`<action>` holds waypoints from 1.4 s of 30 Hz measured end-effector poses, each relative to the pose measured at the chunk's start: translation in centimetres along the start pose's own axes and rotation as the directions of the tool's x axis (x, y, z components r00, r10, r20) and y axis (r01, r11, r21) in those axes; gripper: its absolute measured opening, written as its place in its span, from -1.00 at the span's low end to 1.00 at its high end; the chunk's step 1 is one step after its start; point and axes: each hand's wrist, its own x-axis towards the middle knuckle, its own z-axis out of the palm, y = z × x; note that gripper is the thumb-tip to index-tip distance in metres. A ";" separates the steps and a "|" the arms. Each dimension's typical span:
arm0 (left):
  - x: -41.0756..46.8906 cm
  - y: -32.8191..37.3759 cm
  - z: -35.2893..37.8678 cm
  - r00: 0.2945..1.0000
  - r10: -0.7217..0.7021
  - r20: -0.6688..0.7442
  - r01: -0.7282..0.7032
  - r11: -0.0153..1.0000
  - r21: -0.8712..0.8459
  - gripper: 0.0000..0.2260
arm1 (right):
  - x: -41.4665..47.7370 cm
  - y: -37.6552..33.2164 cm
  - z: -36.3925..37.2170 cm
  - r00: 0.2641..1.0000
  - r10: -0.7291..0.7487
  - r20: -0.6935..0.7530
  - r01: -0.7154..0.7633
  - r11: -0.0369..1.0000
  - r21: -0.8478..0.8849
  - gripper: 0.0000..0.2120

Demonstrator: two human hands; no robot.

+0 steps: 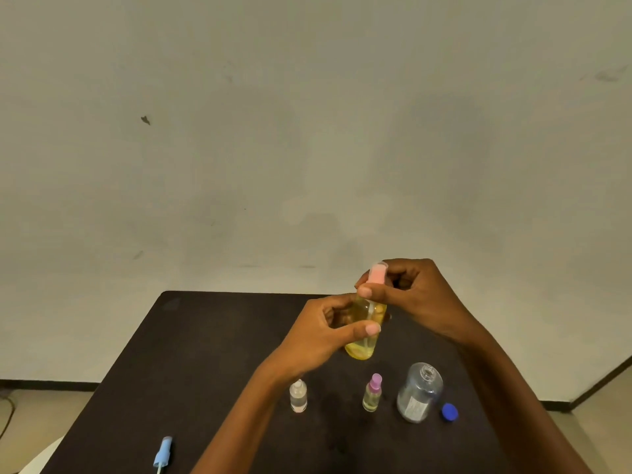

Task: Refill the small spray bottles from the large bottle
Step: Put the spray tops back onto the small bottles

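Both hands are up over the dark table (212, 354), a bit right of centre in the frame, working on one small yellow spray bottle (363, 340). The left hand (319, 333) is wrapped around the bottle's body, thumb across the front and fingers curled behind, so it's a closed grip holding the bottle clear of the table and roughly upright, tilted a little. The right hand (415, 295) is pinching the pink spray top (377, 273) right at the neck, thumb and fingertips closed on it. Can't tell if the top is fully seated or loose. You can see yellowish liquid inside and the dip tube running down through it.

Lower in the frame, standing on the table in a rough row: a small clear bottle (298, 395) with no coloured cap, just under the left wrist; then a small bottle with a purple spray top (372, 393) with a bit of pale liquid in it; then the large clear bottle (420, 393) to the right, its mouth open and uncapped. Its blue cap (449, 412) lies on the table just beside it, lower right.

Way over at the lower left, well apart from everything, a light blue spray head (163, 455) with its tube lies flat on the table near the edge.
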 end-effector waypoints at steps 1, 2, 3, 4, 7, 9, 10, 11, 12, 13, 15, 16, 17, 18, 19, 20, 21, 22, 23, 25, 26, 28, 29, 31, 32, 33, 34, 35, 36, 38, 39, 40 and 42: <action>0.1 -0.2 0.0 0.999 0.017 -0.032 -0.016 0.999 0.033 -0.76 | -0.1 0.0 0.2 1.000 0.005 -0.002 -0.005 1.000 -0.021 -0.66; 0.1 -0.3 0.0 0.998 0.033 -0.054 -0.029 0.997 0.064 -0.77 | -0.2 0.0 0.4 1.000 0.011 -0.009 -0.011 0.999 -0.040 -0.69; 0.1 -0.5 0.0 0.997 0.046 -0.069 -0.039 0.995 0.093 -0.78 | -0.3 0.0 0.6 0.999 0.017 -0.027 -0.019 0.998 -0.055 -0.71; 0.0 -0.6 -0.1 0.995 0.057 -0.083 -0.047 0.992 0.115 -0.80 | -0.4 -0.1 0.8 0.998 0.023 -0.054 -0.026 0.998 -0.064 -0.73; 0.0 -0.9 0.0 0.987 0.091 -0.131 -0.067 0.982 0.179 -0.81 | -0.7 -0.2 1.5 0.988 0.057 -0.144 -0.067 0.996 -0.061 -0.74; 0.0 -1.2 0.1 0.981 0.110 -0.163 -0.074 0.975 0.211 -0.78 | -0.8 0.0 2.2 0.975 0.077 -0.210 -0.099 0.990 -0.097 -0.75; 0.0 -1.3 0.2 0.977 0.117 -0.180 -0.076 0.973 0.220 -0.77 | -0.8 0.2 2.5 0.964 0.085 -0.251 -0.118 0.986 -0.121 -0.76; 0.0 -1.4 0.3 0.972 0.125 -0.198 -0.079 0.971 0.227 -0.77 | -0.8 0.5 2.8 0.953 0.090 -0.289 -0.135 0.981 -0.139 -0.76; 0.0 -1.5 0.4 0.968 0.132 -0.214 -0.081 0.969 0.232 -0.77 | -0.8 0.7 3.1 0.943 0.093 -0.318 -0.146 0.979 -0.146 -0.76; 0.1 -1.6 0.5 0.964 0.139 -0.228 -0.084 0.968 0.236 -0.78 | -0.8 0.8 3.3 0.937 0.097 -0.337 -0.153 0.977 -0.145 -0.76; 0.1 -1.9 0.7 0.957 0.143 -0.253 -0.084 0.969 0.230 -0.78 | -0.7 1.0 3.5 0.935 0.103 -0.339 -0.159 0.977 -0.142 -0.76; 0.1 -2.0 0.7 0.957 0.138 -0.256 -0.080 0.971 0.225 -0.77 | -0.6 1.0 3.4 0.941 0.107 -0.321 -0.158 0.977 -0.140 -0.77; 0.2 -2.1 0.5 0.960 0.127 -0.252 -0.070 0.972 0.224 -0.75 | -0.4 1.1 3.3 0.949 0.111 -0.297 -0.156 0.979 -0.134 -0.78; 0.2 -2.1 0.4 0.965 0.107 -0.238 -0.053 0.973 0.224 -0.74 | -0.3 1.2 3.0 0.959 0.110 -0.263 -0.146 0.982 -0.122 -0.76; 0.3 -2.2 0.2 0.974 0.082 -0.213 -0.035 0.976 0.213 -0.74 | -0.2 1.4 2.7 0.968 0.111 -0.225 -0.135 0.986 -0.097 -0.70; 0.3 -2.2 0.0 0.983 0.054 -0.176 -0.020 0.983 0.184 -0.74 | -0.2 1.5 2.4 0.975 0.115 -0.191 -0.127 0.990 -0.056 -0.60; 0.3 -2.1 -0.2 0.990 0.028 -0.138 -0.008 0.989 0.145 -0.75 | -0.2 1.5 2.2 0.978 0.128 -0.165 -0.131 0.991 -0.007 -0.52; 0.3 -2.1 -0.3 0.994 0.008 -0.105 0.003 0.995 0.104 -0.75 | -0.2 1.4 2.0 0.979 0.145 -0.140 -0.141 0.989 0.039 -0.50; 0.3 -2.1 -0.3 0.997 -0.010 -0.081 0.015 0.998 0.065 -0.76 | -0.2 1.3 1.9 0.980 0.162 -0.115 -0.152 0.985 0.086 -0.55; 0.2 -2.0 -0.2 0.998 -0.035 -0.050 0.036 0.999 0.006 -0.79 | -0.2 1.2 1.8 0.982 0.176 -0.072 -0.165 0.977 0.138 -0.67; 0.2 -2.0 -0.2 0.998 -0.041 -0.042 0.041 0.999 -0.011 -0.81 | -0.2 1.2 1.6 0.982 0.178 -0.056 -0.170 0.976 0.134 -0.69; 0.2 -2.1 -0.1 0.999 -0.032 -0.043 0.031 0.999 -0.011 -0.80 | -0.1 1.5 1.4 0.984 0.170 -0.042 -0.166 0.981 0.101 -0.65; 0.2 -2.3 -0.2 0.999 -0.018 -0.051 0.018 1.000 0.001 -0.79 | 0.0 1.6 1.3 0.986 0.163 -0.040 -0.160 0.984 0.075 -0.63; 0.2 -2.4 -0.1 0.998 0.014 -0.067 -0.013 1.000 0.017 -0.76 | 0.1 1.8 1.2 0.992 0.127 -0.030 -0.126 0.992 0.019 -0.61; 0.1 -2.5 -0.1 0.997 0.025 -0.075 -0.024 1.000 0.021 -0.76 | 0.1 1.8 1.2 0.994 0.106 -0.028 -0.106 0.994 -0.001 -0.59; 0.1 -2.6 0.0 0.996 0.034 -0.082 -0.033 0.999 0.020 -0.77 | 0.1 1.9 1.3 0.996 0.089 -0.032 -0.089 0.996 -0.012 -0.57; 0.2 -2.8 0.0 0.995 0.040 -0.089 -0.039 0.999 0.018 -0.77 | 0.1 2.0 1.3 0.997 0.074 -0.038 -0.075 0.997 -0.024 -0.55; 0.2 -3.0 0.0 0.995 0.041 -0.095 -0.040 0.999 0.014 -0.77 | 0.2 2.1 1.4 0.997 0.064 -0.042 -0.065 0.997 -0.041 -0.53; 0.2 -3.2 -0.1 0.994 0.034 -0.103 -0.033 0.999 0.014 -0.76 | 0.2 2.3 1.4 0.998 0.056 -0.040 -0.059 0.996 -0.060 -0.54; 0.3 -3.7 -0.3 0.995 0.005 -0.100 -0.002 0.999 0.032 -0.76 | 0.4 2.8 1.5 0.998 0.062 -0.014 -0.063 0.995 -0.081 -0.57; 0.3 -4.0 -0.5 0.996 -0.019 -0.093 0.024 0.999 0.048 -0.77 | 0.5 3.2 1.6 0.997 0.073 0.011 -0.072 0.994 -0.077 -0.58; 0.3 -4.2 -0.8 0.996 -0.045 -0.077 0.050 0.996 0.069 -0.76 | 0.7 3.9 1.7 0.995 0.085 0.042 -0.082 0.994 -0.072 -0.57; 0.0 -5.3 -1.6 0.994 -0.096 -0.045 0.103 0.976 0.191 -0.69 | 1.0 5.7 2.2 0.986 0.119 0.116 -0.108 0.989 -0.098 -0.55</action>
